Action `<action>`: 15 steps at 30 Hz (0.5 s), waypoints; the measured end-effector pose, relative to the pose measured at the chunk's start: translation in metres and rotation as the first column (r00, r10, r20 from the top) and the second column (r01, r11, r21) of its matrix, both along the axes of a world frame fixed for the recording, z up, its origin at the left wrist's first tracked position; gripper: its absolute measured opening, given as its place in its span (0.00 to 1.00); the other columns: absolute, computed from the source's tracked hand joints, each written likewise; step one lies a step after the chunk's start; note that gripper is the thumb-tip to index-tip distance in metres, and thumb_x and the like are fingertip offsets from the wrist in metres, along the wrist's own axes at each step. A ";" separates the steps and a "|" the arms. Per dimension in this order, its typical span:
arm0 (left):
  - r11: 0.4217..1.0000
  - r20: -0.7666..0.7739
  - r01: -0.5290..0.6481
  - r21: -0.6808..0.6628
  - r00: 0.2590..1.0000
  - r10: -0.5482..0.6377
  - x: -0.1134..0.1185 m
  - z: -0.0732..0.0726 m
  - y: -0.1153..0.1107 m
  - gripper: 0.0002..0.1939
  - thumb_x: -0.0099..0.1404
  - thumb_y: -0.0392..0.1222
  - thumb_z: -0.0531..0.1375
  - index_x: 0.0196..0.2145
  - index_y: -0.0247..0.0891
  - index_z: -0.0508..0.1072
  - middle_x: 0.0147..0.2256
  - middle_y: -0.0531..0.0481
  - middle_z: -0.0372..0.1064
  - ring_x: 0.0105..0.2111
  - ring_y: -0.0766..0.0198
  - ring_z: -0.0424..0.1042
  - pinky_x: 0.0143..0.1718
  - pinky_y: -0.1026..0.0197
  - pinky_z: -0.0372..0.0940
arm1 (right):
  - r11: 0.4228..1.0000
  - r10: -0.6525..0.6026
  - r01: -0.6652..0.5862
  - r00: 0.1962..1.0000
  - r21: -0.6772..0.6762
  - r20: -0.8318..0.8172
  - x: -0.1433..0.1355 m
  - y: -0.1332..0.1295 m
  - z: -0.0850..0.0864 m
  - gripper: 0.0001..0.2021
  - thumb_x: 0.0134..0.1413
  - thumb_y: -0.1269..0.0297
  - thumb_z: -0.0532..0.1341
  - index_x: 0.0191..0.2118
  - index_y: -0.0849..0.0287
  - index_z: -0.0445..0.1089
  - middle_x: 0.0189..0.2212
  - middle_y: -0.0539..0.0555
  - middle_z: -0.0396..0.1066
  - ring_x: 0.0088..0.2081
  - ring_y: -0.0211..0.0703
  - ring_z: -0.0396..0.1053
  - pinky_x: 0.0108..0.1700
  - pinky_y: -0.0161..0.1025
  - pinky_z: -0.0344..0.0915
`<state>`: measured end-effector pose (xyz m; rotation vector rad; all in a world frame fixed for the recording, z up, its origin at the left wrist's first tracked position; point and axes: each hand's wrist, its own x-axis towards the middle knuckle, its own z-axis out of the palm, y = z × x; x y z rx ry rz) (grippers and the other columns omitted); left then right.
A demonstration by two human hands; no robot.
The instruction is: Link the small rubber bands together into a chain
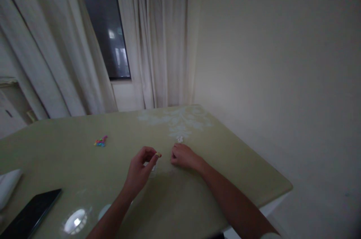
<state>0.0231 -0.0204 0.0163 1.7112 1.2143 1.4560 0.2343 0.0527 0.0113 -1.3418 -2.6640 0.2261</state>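
Observation:
My left hand (141, 167) is raised a little above the table, with thumb and index finger pinching a small yellowish piece with a reddish end (158, 154). Partly hidden behind that hand is a small clear or whitish container (152, 173). My right hand (184, 156) rests on the table in a loose fist, its fingertips curled in; whatever they may hold is hidden. Just beyond its knuckles lies a little cluster of small white pieces (179, 139). Farther left sits a small heap of bright multicoloured pieces (100, 141).
The table (121, 130) has a pale cover with a white floral pattern. At the lower left lie a black flat device (31, 214) and a white object (8, 186). A wall (267, 81) borders the table's right; curtains (160, 43) hang behind it.

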 end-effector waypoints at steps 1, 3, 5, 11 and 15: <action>1.000 0.005 0.001 -0.001 1.000 -0.001 0.000 0.000 0.000 0.13 0.66 0.52 0.64 0.34 0.40 0.71 0.28 0.53 0.74 0.27 0.64 0.71 0.29 0.64 0.66 | 1.000 -0.002 0.001 0.999 -0.023 -0.033 0.003 0.001 0.002 0.05 0.55 0.67 0.65 0.35 0.62 0.76 0.37 0.58 0.75 0.38 0.44 0.69 0.38 0.35 0.59; 1.000 0.017 -0.001 0.000 1.000 0.001 -0.001 0.002 -0.001 0.13 0.66 0.52 0.64 0.34 0.40 0.71 0.29 0.52 0.74 0.28 0.64 0.72 0.29 0.64 0.66 | 0.997 -0.018 0.009 0.994 -0.080 -0.112 0.009 0.004 0.006 0.02 0.54 0.70 0.65 0.33 0.62 0.76 0.34 0.56 0.75 0.35 0.41 0.69 0.35 0.34 0.57; 1.000 0.019 -0.004 -0.001 1.000 0.004 0.000 0.003 -0.002 0.14 0.66 0.53 0.64 0.34 0.40 0.71 0.29 0.51 0.75 0.28 0.63 0.72 0.29 0.64 0.66 | 0.992 -0.041 0.018 0.982 -0.123 -0.186 0.014 0.007 0.008 0.02 0.54 0.72 0.64 0.32 0.62 0.76 0.31 0.53 0.75 0.32 0.39 0.67 0.33 0.34 0.56; 1.000 -0.002 0.009 0.026 1.000 -0.009 0.003 0.005 -0.003 0.13 0.66 0.51 0.64 0.34 0.40 0.71 0.28 0.52 0.73 0.27 0.64 0.70 0.28 0.64 0.65 | 0.968 -0.030 -0.052 0.946 -0.244 -0.323 0.014 0.007 0.001 0.03 0.51 0.69 0.68 0.34 0.61 0.79 0.29 0.51 0.75 0.30 0.38 0.69 0.32 0.32 0.58; 1.000 -0.012 0.018 0.016 1.000 -0.018 0.002 0.003 -0.002 0.13 0.67 0.51 0.64 0.34 0.40 0.72 0.28 0.53 0.72 0.27 0.65 0.70 0.29 0.65 0.65 | 0.968 -0.014 -0.044 0.973 -0.246 -0.229 0.006 -0.001 -0.001 0.04 0.49 0.72 0.66 0.31 0.60 0.78 0.27 0.50 0.75 0.27 0.38 0.68 0.29 0.32 0.56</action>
